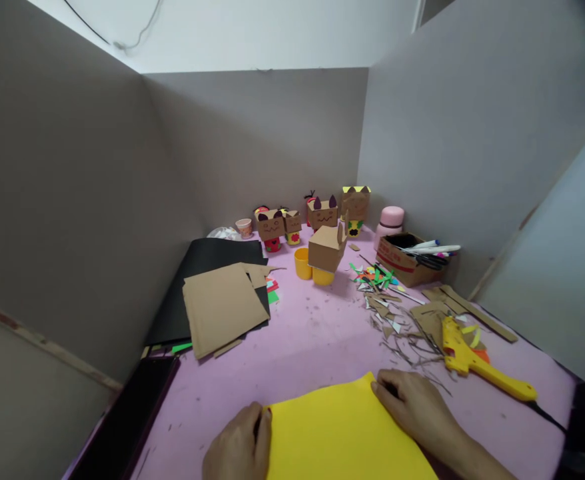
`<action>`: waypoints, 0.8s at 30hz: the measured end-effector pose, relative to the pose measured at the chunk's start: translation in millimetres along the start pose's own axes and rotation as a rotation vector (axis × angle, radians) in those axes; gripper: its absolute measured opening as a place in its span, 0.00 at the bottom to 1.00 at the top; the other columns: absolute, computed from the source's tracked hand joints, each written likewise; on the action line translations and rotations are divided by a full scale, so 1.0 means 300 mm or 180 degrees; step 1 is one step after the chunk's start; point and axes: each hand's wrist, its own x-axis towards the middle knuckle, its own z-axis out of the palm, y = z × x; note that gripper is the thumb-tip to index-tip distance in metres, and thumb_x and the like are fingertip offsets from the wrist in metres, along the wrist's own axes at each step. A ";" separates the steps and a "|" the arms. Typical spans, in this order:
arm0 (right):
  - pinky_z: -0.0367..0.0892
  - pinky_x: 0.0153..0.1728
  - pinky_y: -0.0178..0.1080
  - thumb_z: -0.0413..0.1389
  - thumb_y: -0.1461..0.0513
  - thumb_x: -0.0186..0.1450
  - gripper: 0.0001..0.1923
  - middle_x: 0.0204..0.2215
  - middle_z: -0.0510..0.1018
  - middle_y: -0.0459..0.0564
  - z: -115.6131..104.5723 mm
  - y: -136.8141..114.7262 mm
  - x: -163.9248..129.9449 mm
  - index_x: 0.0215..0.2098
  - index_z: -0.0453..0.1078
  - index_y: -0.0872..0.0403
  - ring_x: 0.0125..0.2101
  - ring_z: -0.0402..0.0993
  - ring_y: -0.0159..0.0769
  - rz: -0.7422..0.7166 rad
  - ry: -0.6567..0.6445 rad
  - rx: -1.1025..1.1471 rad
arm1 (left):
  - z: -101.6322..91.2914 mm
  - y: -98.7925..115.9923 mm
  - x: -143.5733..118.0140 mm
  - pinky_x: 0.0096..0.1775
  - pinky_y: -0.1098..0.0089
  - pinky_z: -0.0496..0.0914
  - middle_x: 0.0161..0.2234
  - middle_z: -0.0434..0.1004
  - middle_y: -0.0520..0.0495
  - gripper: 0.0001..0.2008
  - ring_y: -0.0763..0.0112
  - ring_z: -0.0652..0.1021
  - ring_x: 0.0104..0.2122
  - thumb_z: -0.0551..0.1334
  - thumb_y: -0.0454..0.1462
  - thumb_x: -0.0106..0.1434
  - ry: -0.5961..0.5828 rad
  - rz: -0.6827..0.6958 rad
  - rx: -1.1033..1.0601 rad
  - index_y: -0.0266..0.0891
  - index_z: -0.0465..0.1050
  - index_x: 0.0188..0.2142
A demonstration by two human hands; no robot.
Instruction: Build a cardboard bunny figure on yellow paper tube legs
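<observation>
Fingers of the left hand (240,443) curl around the left edge of a smooth yellow paper sheet (342,437) lying flat on the pink table (317,340), while the right hand (415,407) rests flat with fingers together on its far right corner. Just beyond the right hand lie a yellow glue gun (477,363) and jagged cardboard scraps (397,320); matte brown cardboard sheets (220,307) sit to the left.

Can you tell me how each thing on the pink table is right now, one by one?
Yellow paper sheet: flat, held at both edges.
Left hand: on the sheet's left edge.
Right hand: on its top right corner.
Yellow glue gun: lying on its side.
Brown cardboard sheets: stacked flat.
Small cardboard box of pens: open.
Pink bottle: upright, capped.
</observation>
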 end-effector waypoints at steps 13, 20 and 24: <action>0.50 0.27 0.39 0.42 0.58 0.66 0.15 0.26 0.78 0.50 0.016 0.013 -0.005 0.24 0.61 0.50 0.30 0.74 0.45 -0.0062 -0.0098 -0.0653 | 0.038 -0.033 -0.007 0.37 0.61 0.65 0.29 0.73 0.47 0.15 0.61 0.75 0.32 0.46 0.42 0.69 -0.0049 0.0386 0.0117 0.42 0.65 0.29; 0.52 0.27 0.38 0.42 0.54 0.66 0.16 0.23 0.75 0.46 0.010 0.039 0.002 0.24 0.60 0.50 0.27 0.72 0.40 0.0033 -0.0162 -0.0375 | 0.020 -0.032 0.007 0.34 0.64 0.62 0.25 0.68 0.48 0.19 0.63 0.72 0.29 0.46 0.50 0.64 -0.0196 0.0102 -0.0708 0.42 0.58 0.24; 0.56 0.26 0.36 0.42 0.50 0.65 0.19 0.20 0.71 0.44 0.011 0.074 0.002 0.23 0.59 0.50 0.25 0.69 0.37 0.0078 -0.0216 -0.0095 | -0.006 -0.021 -0.003 0.32 0.68 0.61 0.25 0.68 0.49 0.19 0.66 0.70 0.29 0.49 0.50 0.63 -0.0358 -0.0185 -0.1157 0.40 0.60 0.23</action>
